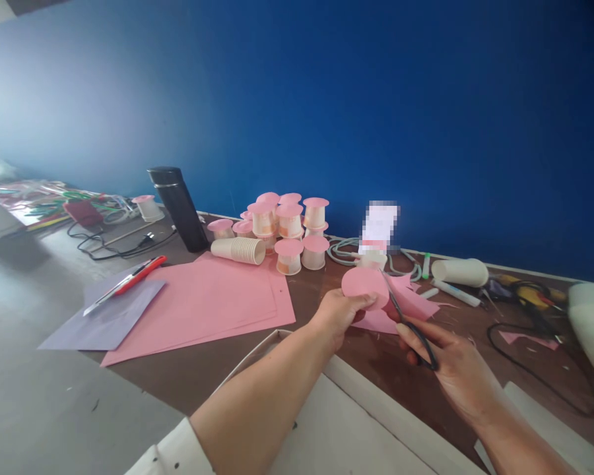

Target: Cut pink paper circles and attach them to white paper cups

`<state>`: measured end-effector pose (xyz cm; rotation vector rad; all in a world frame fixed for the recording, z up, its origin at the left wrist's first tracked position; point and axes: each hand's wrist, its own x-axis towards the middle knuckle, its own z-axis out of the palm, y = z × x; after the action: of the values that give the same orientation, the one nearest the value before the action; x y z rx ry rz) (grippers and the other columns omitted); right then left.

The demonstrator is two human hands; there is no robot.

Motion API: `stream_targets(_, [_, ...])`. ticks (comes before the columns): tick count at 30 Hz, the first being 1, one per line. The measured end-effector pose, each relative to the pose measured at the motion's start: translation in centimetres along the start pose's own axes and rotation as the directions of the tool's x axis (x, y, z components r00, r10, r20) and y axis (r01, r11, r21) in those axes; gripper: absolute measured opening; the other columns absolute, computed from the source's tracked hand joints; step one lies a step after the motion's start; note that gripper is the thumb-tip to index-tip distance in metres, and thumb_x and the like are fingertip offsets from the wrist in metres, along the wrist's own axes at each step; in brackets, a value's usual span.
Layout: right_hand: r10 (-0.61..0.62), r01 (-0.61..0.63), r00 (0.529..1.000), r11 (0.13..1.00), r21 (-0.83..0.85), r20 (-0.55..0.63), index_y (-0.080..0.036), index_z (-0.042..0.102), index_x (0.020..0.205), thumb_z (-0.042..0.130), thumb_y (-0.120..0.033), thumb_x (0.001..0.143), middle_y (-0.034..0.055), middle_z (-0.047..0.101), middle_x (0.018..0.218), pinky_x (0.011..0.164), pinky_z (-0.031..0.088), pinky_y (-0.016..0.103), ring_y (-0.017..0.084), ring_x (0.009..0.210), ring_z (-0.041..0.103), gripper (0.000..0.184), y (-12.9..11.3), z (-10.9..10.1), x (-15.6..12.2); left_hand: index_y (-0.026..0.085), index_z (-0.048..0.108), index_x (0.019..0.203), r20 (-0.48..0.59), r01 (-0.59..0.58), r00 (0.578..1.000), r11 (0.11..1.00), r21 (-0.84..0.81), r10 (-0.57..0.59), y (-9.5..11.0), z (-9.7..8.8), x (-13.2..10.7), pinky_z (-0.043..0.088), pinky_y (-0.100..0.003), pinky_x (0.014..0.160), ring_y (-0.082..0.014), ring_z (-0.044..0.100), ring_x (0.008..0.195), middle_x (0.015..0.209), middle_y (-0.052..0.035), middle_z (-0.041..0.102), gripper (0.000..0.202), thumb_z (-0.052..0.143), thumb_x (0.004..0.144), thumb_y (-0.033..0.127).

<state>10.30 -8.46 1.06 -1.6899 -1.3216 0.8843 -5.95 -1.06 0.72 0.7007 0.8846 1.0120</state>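
My left hand pinches a round pink paper disc between thumb and fingers. My right hand is closed around the black handles of a pair of scissors. The scissor blades lie along the disc's right edge; whether they touch the paper I cannot tell. Pink paper scraps spread below and to the right of the disc. Further left, larger pink sheets lie under a lilac sheet, with a red utility knife resting on top.
Stacked paper cups with pink disc tops stand by the wall, behind a lying stack of cups. A black bottle is left of them. A blurred phone, a lying cup and cables are right. A pale box sits in front.
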Motion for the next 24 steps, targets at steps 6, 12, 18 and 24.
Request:
stream_targets(6, [0.003,-0.003,1.0,1.0,-0.008,0.019,-0.021,0.079,0.104,0.069,-0.058,0.073,-0.0004,0.062,0.056,0.054,0.045,0.024,0.016,0.056,0.058,0.049,-0.59,-0.06,-0.19,0.009,0.067,0.074,-0.002,-0.005,1.0,1.0,0.006,0.005,-0.2,-0.1,0.2,0.035,-0.025,0.055,-0.0087,0.043,0.057,0.063,-0.0036,0.056,0.044,0.089,0.047,0.036])
stream_targets(12, [0.052,-0.052,0.999,0.998,0.031,-0.003,-0.02,0.077,0.109,0.072,-0.057,0.071,-0.0001,0.063,0.06,0.056,0.045,0.025,0.017,0.059,0.059,0.053,-0.28,0.15,-0.14,0.01,0.064,0.071,0.014,-0.019,1.0,1.0,0.002,0.019,-0.23,-0.13,0.29,0.032,-0.026,0.057,-0.0077,0.039,0.056,0.062,-0.0017,0.053,0.04,0.087,0.051,0.035])
stream_targets(18, [0.075,-0.075,0.997,0.996,0.047,-0.003,-0.021,0.078,0.107,0.072,-0.056,0.071,-0.0016,0.061,0.057,0.056,0.044,0.024,0.015,0.057,0.057,0.051,-0.35,0.11,-0.24,0.012,0.058,0.066,0.019,-0.031,0.999,0.999,0.019,0.031,0.15,0.04,-0.04,0.026,-0.027,0.055,-0.0063,0.032,0.052,0.057,0.0019,0.046,0.035,0.083,0.055,0.034])
stream_targets(24, [0.059,-0.06,0.998,0.997,0.044,0.012,-0.022,0.077,0.109,0.072,-0.056,0.072,-0.0013,0.062,0.061,0.055,0.043,0.023,0.014,0.058,0.056,0.051,-0.12,0.05,-0.21,0.011,0.057,0.067,0.055,-0.045,0.997,0.999,-0.006,0.046,0.2,-0.08,-0.06,0.023,-0.025,0.054,-0.0051,0.033,0.05,0.055,0.0032,0.044,0.039,0.084,0.054,0.036])
